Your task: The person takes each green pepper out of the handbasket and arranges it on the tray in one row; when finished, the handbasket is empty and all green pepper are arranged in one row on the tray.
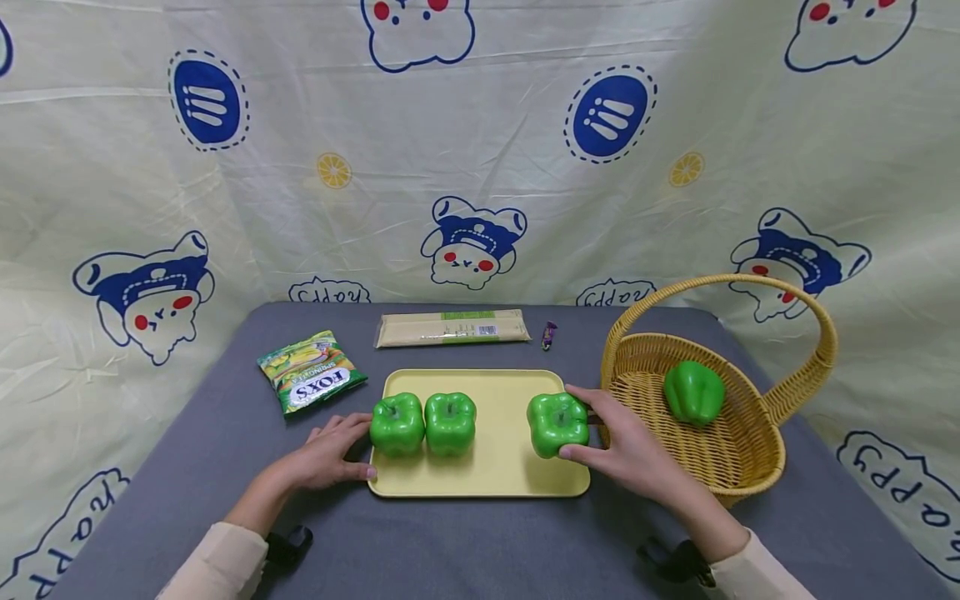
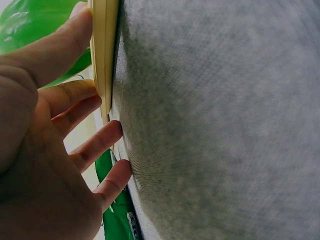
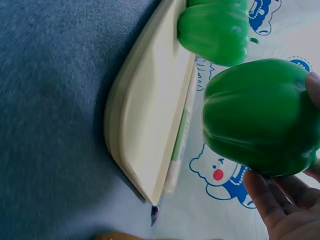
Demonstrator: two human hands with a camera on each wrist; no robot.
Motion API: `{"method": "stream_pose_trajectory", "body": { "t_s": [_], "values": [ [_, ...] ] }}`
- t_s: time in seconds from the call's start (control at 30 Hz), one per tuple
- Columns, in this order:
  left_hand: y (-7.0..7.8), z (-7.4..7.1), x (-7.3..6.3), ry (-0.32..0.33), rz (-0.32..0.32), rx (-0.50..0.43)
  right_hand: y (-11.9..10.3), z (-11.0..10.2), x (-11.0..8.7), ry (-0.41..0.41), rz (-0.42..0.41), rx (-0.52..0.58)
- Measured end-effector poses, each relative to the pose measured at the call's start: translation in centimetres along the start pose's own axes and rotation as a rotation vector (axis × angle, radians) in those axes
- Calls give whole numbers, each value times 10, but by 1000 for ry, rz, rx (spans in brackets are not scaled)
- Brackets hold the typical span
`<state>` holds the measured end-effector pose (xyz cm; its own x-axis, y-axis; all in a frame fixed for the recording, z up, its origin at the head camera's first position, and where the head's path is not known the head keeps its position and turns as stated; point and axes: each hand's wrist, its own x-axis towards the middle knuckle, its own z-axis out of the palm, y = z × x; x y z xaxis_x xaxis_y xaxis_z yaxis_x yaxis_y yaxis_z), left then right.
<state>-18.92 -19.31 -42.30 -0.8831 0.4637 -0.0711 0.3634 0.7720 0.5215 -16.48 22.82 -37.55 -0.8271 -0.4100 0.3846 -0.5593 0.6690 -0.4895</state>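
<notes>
Pale yellow is colouring the tray [image 1: 498, 471], which is lying flat on a grey cloth [image 1: 465, 550]. The right hand [image 1: 626, 437] is holding a green pepper [image 1: 557, 425] over the tray's right end, its thumb and fingers clamping the sides; the right wrist view is showing this pepper hanging clear of the tray's surface. The left hand [image 1: 330, 454] is touching the tray's left edge, its fingers spreading apart and lying nearly straight, with the thumb resting against the rim near the front corner. On the tray's left half, the outer pepper [image 1: 397, 425] is sitting close to the left edge, and the inner pepper [image 1: 450, 425] is sitting just beside it, toward the tray's middle. To the right of the tray, a wicker basket [image 1: 727, 458] is standing, and a fourth pepper [image 1: 694, 392] is resting inside it. Behind the tray, a long packet [image 1: 453, 329] is lying crosswise, with a small purple wrapper [image 1: 548, 336] lying off its right end. A green snack bag [image 1: 309, 371] is lying beyond the tray's back left corner. Farther behind the tray, a white curtain [image 1: 300, 108] printed with blue cartoon animals is hanging.
</notes>
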Motion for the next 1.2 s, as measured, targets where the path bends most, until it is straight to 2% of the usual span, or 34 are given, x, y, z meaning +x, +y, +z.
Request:
{"method": "stream_pose_trajectory", "body": {
  "t_s": [0.2,0.57,0.87,1.2],
  "values": [
    [1,0,0,-2,-1,2,1,14,8,-32,25,51],
    [3,0,-1,-6,-20,-6,1,34,22,-49,27,63],
    [0,1,1,-8,-32,-14,-4,46,33,-90,82,104],
    [-1,2,2,-12,-40,-27,-4,55,41,-88,114,118]
  ]
}}
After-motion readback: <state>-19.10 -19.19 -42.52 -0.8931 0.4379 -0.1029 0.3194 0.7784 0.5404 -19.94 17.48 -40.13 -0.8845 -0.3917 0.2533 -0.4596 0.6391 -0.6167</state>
